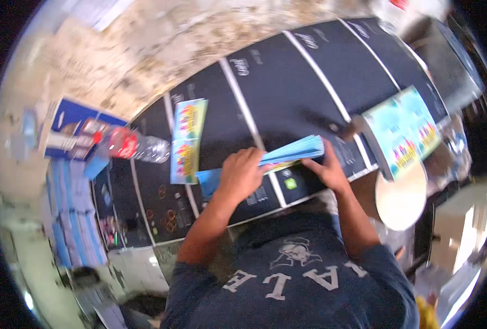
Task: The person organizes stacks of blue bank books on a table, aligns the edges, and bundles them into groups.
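Over the near middle of the dark table, my two hands hold a sheaf of light blue paper sheets whose edges fan out toward the right. My left hand is closed around the left part of the sheaf, its fingers folded over the top. At the right end, my right hand grips the sheets between thumb and fingers. A bit of yellow printed face shows under the blue edges. Left of my left hand lies a small pile of colourful printed sheets. A tall stack of similar printed sheets stands at the table's right.
A plastic bottle with a red label lies at the left, beside a blue box. Rubber bands are scattered near the front left. Blue-and-white bundles are piled beyond the left edge. A round white stool top sits at right.
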The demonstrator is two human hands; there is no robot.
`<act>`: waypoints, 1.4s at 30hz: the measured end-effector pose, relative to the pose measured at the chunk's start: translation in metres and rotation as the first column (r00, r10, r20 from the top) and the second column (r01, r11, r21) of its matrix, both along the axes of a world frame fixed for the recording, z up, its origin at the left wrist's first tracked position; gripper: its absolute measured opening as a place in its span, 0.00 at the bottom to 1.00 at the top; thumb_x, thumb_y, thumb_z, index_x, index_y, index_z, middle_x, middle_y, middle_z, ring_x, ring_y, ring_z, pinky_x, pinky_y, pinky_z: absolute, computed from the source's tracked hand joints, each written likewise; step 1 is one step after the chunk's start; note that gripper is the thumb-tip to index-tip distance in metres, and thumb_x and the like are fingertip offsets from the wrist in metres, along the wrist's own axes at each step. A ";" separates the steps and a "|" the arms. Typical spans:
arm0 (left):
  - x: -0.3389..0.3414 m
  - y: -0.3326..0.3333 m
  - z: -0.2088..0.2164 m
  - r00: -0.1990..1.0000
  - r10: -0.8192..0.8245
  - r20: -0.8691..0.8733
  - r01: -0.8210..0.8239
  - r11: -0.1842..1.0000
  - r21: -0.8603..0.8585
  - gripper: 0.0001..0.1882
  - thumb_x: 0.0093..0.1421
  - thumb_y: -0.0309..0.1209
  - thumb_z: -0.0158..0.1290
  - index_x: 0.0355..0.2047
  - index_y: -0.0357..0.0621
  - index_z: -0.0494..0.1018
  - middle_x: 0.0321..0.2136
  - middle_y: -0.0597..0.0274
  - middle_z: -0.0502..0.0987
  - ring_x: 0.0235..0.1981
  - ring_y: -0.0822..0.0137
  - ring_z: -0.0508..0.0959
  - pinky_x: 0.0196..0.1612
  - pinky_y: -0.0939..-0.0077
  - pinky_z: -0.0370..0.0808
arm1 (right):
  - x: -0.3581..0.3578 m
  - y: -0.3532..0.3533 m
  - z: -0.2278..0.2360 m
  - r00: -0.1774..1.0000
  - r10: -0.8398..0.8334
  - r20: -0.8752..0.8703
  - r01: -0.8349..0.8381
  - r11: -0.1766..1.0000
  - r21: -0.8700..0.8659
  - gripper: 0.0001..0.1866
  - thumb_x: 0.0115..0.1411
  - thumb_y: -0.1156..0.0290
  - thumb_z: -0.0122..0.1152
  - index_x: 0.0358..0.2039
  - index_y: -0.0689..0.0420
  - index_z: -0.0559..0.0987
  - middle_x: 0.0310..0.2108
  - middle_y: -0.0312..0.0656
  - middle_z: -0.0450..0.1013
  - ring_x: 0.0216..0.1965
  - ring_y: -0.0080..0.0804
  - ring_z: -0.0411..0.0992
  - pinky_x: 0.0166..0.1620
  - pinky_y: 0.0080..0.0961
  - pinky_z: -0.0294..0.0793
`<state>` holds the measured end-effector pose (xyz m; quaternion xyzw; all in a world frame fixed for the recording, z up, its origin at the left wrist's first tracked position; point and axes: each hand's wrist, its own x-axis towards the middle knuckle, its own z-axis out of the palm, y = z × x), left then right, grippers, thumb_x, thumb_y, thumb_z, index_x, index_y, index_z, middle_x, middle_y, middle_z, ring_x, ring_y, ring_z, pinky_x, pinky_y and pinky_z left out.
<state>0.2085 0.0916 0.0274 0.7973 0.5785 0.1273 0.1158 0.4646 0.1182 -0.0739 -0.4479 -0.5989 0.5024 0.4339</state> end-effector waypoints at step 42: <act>-0.245 0.207 -0.106 0.552 0.834 0.028 -0.820 0.548 -0.163 0.67 0.43 0.42 0.73 0.72 0.38 0.37 0.62 0.27 0.58 0.58 0.39 0.71 0.60 0.57 0.70 | -0.143 0.038 -0.013 0.913 0.407 0.016 -0.403 0.909 -0.107 0.25 0.60 0.65 0.66 0.55 0.60 0.72 0.50 0.53 0.74 0.50 0.47 0.75 0.53 0.37 0.74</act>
